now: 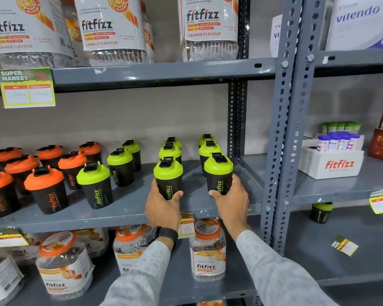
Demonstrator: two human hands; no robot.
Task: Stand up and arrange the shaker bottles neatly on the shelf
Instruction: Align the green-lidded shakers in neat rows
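Note:
Black shaker bottles stand upright in rows on the grey middle shelf (119,214). Several with orange lids (45,187) fill the left side, several with green lids (95,184) the middle and right. My left hand (161,206) grips the front green-lidded shaker (168,175) of one row. My right hand (231,199) grips the front green-lidded shaker (219,171) of the rightmost row. Behind each held bottle two more green-lidded shakers stand in line. Both held bottles are upright, at or just above the shelf.
Large fitfizz jars (111,29) fill the shelf above, and more jars (207,250) the shelf below. A perforated grey upright (285,133) bounds the shelf on the right. Beyond it stand a white fitfizz box (332,162) and one lone shaker (321,213) lower down.

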